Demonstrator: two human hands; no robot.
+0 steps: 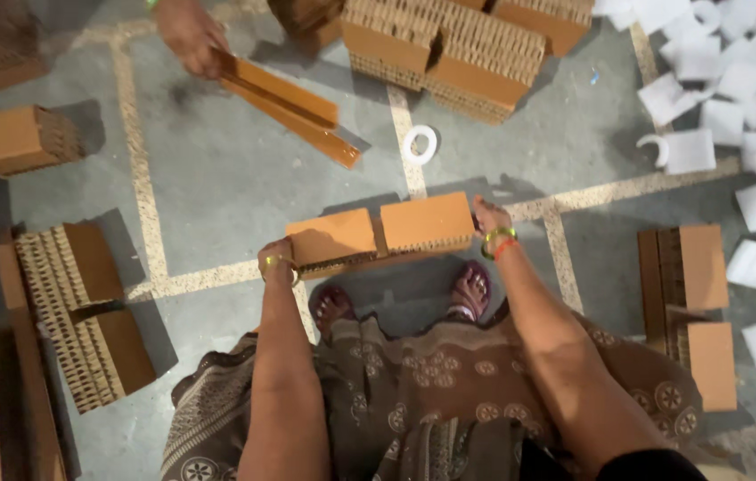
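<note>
Grey concrete floor [244, 178] with pale inlaid lines fills the scene, strewn with honeycomb cardboard blocks [84, 312] at the left, a larger stack [467, 44] at the far side, and white paper scraps [752, 107] heaped at the far right. Held between the person's hands near the middle is a pair of brown honeycomb cardboard pieces [378, 233], set end to end and raised just above the sandalled feet [471, 292]. The left hand [278, 261] grips the left end, fingers curled around the edge; the right hand [490, 216] presses against the right end, though whether its fingers are spread or closed I cannot tell, as the block hides them. A small roll of white tape [420, 143] lies on the floor beyond the pieces. At the far left another person's hand [191, 36] holds long orange cardboard strips [293, 105] (well apart from the blocks in hand). My judgement is that the two pieces, held only by pressure from the ends, could buckle at the middle seam and drop towards the feet if either hand eases off.
</note>
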